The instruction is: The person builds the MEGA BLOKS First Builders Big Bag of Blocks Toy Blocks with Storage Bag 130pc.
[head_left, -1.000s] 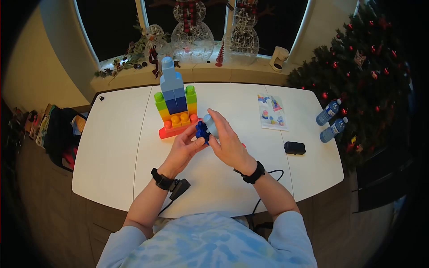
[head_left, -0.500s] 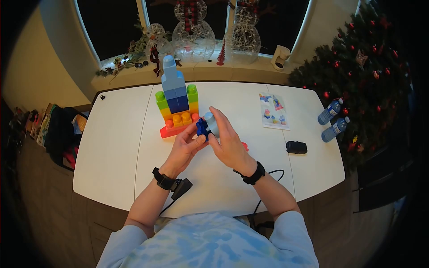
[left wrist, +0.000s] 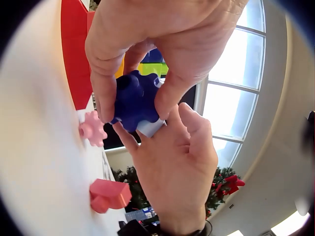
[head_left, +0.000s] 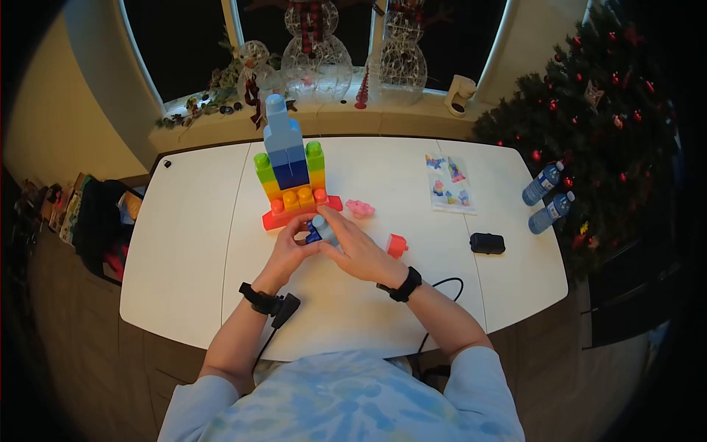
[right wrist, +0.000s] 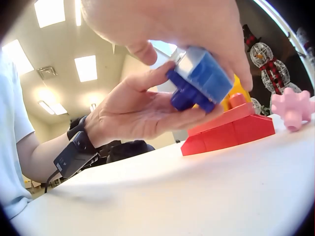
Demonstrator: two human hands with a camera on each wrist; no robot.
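My left hand (head_left: 283,254) pinches a dark blue gear-shaped piece (left wrist: 135,101) between thumb and fingertips. Against the gear's face sits a light blue toy block (right wrist: 209,76), which my right hand (head_left: 364,254) grips from the other side, its fingers over the top. Both hands are together above the table, just in front of a tower of stacked toy blocks (head_left: 291,173) on a red base (head_left: 276,219). A pink gear piece (head_left: 360,208) lies beyond my right hand, to the right of the base. Nearer that wrist lies a coral-red block (head_left: 397,245).
A picture sheet (head_left: 451,184) lies at the back right of the white table (head_left: 169,272). Near it are a black case (head_left: 487,244) and two water bottles (head_left: 543,184). A cable (head_left: 458,291) runs by my right forearm. A decorated tree (head_left: 589,125) stands beyond the right edge.
Both hands have moved left and slightly toward me with the gear and the light blue block. The pink gear and the coral-red block now show more fully on the table.
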